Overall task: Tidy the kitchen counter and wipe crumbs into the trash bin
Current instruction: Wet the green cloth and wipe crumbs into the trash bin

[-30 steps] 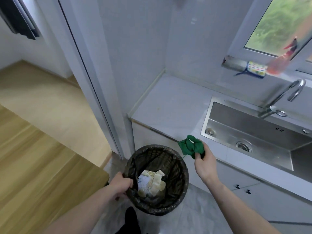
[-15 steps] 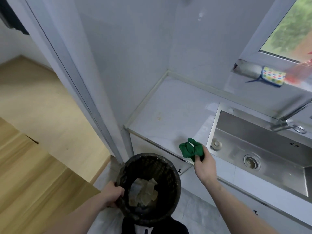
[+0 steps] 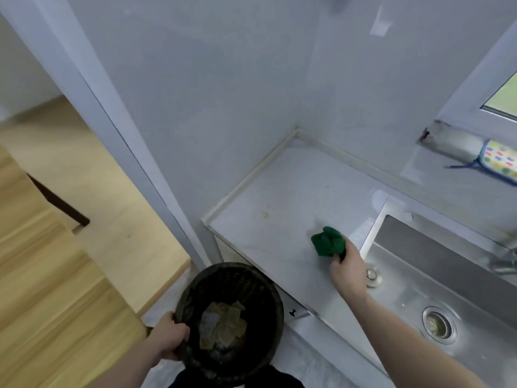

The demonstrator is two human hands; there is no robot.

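Leftmost, pale wooden flooring (image 3: 56, 275) runs up to a white door frame (image 3: 117, 152) that slants across my view. Just below and to the right of that, my left hand (image 3: 167, 340) grips the near-left rim of the trash bin (image 3: 268, 298), fingers curled over the edge and into the black liner. I hold the bin low, beneath the front edge of the counter, its mouth tipped up toward me. Inside lie crumpled scraps of paper (image 3: 223, 326), yellowish and white, piled at the bottom.

Moving right, the grey counter (image 3: 279, 197) reaches back into the corner of the tiled wall, with a raised pale strip along its left and rear edges. A small yellowish speck (image 3: 265, 214) sits on the surface toward the left side. Nearer the sink, my right hand (image 3: 347, 267) comes in from the lower right, fingers bunched around a green cloth (image 3: 327, 241) that is wadded into a lump and pressed down on the countertop, well in from the front edge.

Just right of that hand, the steel sink (image 3: 436, 264) begins; a round metal fitting (image 3: 373, 275) sits at its near-left corner and the drain (image 3: 437, 324) lies further along. Above, on the window ledge, a spotted cloth (image 3: 500, 162) with a blue loop rests by the right edge of my view.
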